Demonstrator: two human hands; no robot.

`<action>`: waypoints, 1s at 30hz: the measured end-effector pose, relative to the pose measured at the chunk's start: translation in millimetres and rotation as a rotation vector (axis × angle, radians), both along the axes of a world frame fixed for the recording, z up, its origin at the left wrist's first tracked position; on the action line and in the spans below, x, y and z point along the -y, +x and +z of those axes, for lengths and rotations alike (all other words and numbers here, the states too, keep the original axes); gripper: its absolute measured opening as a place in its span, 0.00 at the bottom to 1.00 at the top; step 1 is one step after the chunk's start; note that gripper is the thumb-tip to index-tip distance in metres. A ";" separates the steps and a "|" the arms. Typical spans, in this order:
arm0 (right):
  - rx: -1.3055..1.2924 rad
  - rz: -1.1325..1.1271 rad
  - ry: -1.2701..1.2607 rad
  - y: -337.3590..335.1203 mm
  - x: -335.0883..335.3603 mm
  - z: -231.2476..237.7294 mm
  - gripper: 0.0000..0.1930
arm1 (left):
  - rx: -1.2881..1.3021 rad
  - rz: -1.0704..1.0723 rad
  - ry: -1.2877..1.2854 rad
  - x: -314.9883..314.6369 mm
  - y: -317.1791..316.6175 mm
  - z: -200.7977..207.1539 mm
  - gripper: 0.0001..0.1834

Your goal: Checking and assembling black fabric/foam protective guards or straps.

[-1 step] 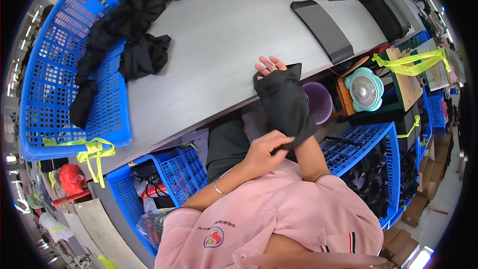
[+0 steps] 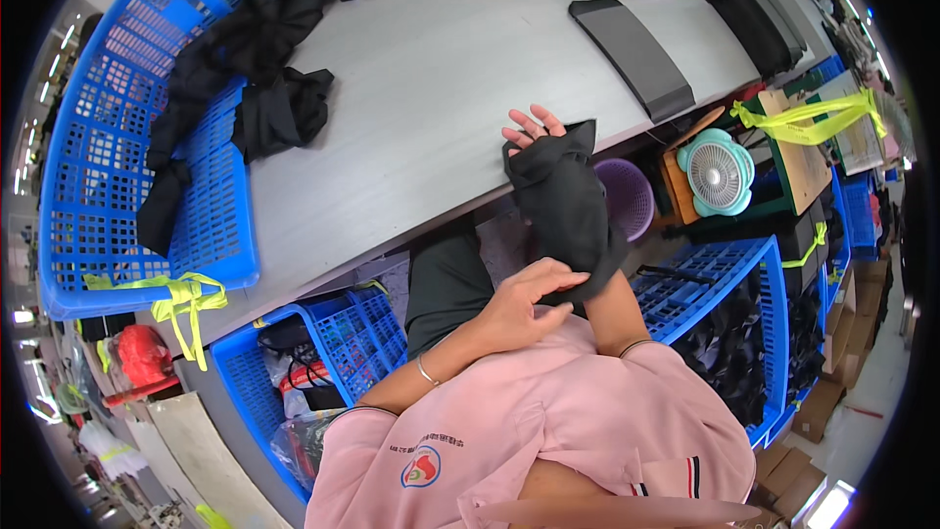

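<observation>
A black cloth tube (image 2: 563,201) is pulled over my right forearm like a sleeve. My right hand (image 2: 534,129) pokes out of its far end, over the table's front edge, fingers spread; the cloth hides its palm and wrist. Near the elbow, my left hand (image 2: 529,299) touches the tube's near edge. Its fingers are stretched along the cloth, the thumb apart from them. On the left, more black cloth pieces (image 2: 284,113) lie heaped over the table edge and into a blue basket (image 2: 73,176).
A grey table (image 2: 421,78) spans the front, with a dark grey flat panel (image 2: 634,59) at its right. Beyond its front edge stand a purple basket (image 2: 627,198) and a turquoise fan (image 2: 718,174). Blue crates flank me, the right one (image 2: 774,333) holding black pieces, the left one (image 2: 235,382) bagged items.
My left hand's fingers have straightened from a curled pinch at the cloth's edge, and the thumb has come apart. My right hand and the black tube have shifted slightly.
</observation>
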State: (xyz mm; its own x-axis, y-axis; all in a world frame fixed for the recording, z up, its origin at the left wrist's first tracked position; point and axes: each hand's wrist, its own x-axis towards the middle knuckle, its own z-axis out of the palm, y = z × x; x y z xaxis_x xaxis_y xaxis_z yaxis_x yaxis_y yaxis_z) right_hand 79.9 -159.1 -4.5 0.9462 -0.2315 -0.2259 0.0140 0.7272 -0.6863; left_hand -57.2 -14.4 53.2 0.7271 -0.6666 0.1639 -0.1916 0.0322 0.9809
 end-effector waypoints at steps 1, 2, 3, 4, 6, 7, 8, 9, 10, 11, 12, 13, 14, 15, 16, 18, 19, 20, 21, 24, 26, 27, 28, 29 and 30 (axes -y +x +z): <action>-0.125 0.033 -0.178 0.3 6.2 2.9 0.21 | 0.001 -0.064 -0.048 -0.8 2.3 11.5 0.23; -0.026 0.078 -0.290 -8.4 5.6 12.4 0.21 | 0.139 0.034 -0.043 -1.1 8.9 16.1 0.24; -0.031 0.073 -0.288 -14.7 6.3 15.5 0.21 | 0.277 0.132 -0.038 1.1 18.8 18.2 0.25; 0.042 0.079 -0.234 -20.4 8.2 19.2 0.21 | 0.348 0.329 -0.002 9.0 29.4 11.6 0.24; 0.115 0.080 -0.176 -30.6 9.1 24.7 0.21 | 0.397 0.568 0.130 24.2 57.4 4.5 0.23; 0.129 0.059 -0.164 -35.2 7.4 28.7 0.22 | 0.427 0.594 0.138 28.5 69.4 -7.3 0.20; 0.144 0.037 -0.151 -39.5 5.8 31.7 0.24 | 0.432 0.614 0.145 31.5 76.9 -14.0 0.17; 0.158 0.016 -0.139 -42.6 4.3 33.1 0.25 | 0.437 0.636 0.152 32.9 81.1 -20.5 0.14; 0.183 0.033 -0.133 -46.3 5.1 36.0 0.26 | 0.436 0.634 0.153 34.2 81.7 -20.5 0.14; 0.182 0.033 -0.131 -51.5 3.4 38.4 0.26 | 0.485 0.611 0.141 34.9 81.8 -20.5 0.10; 0.181 0.011 -0.179 -58.0 1.3 41.5 0.27 | 0.532 0.588 0.129 35.2 81.5 -20.7 0.07; 0.180 -0.018 -0.228 -62.9 1.1 45.6 0.27 | 0.530 0.580 0.128 36.4 80.6 -20.0 0.07; 0.176 -0.025 -0.228 -63.7 3.5 40.1 0.27 | 0.449 0.593 0.080 36.6 79.8 -19.5 0.06; 0.134 -0.033 -0.406 -63.2 6.9 30.0 0.26 | 0.367 0.604 0.034 36.1 79.8 -19.2 0.05; 0.089 -0.040 -0.579 -64.3 8.9 22.6 0.26 | 0.257 0.665 -0.005 30.4 86.4 -12.0 0.04; 0.212 -0.056 -0.924 -75.2 9.5 22.6 0.22 | 0.151 0.632 -0.073 14.1 110.0 -12.8 0.04; 0.339 -0.066 -1.270 -83.3 9.1 24.5 0.19 | 0.140 0.600 -0.046 9.9 114.8 -8.6 0.05; 0.272 0.049 -1.938 -85.5 -2.9 84.1 0.13 | 0.134 0.613 -0.037 4.4 116.4 -5.9 0.05; 0.269 0.045 -1.935 -85.5 -4.0 87.0 0.13 | -0.002 0.408 -0.024 4.6 116.9 0.4 0.08; 0.123 0.303 -0.812 -83.4 1.8 86.7 0.23 | 0.054 0.429 0.013 18.0 110.7 1.2 0.15; 0.086 0.298 -0.907 -82.4 5.5 88.5 0.24 | 0.162 0.754 -0.068 18.3 104.0 -0.8 0.26; 0.058 0.305 -1.002 -81.5 7.3 90.1 0.24 | 0.159 0.741 -0.067 18.0 95.6 -2.7 0.26; 0.029 0.312 -1.100 -80.0 9.1 93.4 0.24 | 0.244 0.735 -0.081 18.3 85.4 -3.7 0.29; 0.001 0.320 -1.198 -76.8 12.0 95.9 0.24 | 0.330 0.731 -0.096 19.8 75.0 -3.0 0.32; -0.027 0.330 -1.295 -73.3 14.8 98.6 0.24 | 0.411 0.607 -0.056 23.2 58.5 -0.5 0.37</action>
State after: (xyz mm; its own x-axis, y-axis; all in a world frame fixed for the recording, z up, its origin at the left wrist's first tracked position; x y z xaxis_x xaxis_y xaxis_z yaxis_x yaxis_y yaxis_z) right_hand 6.7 -173.9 94.1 0.9978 -0.0543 -0.0382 -0.0595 -0.4773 -0.8767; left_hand 1.3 -37.6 52.6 0.8383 -0.1484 0.5246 -0.5433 -0.1484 0.8263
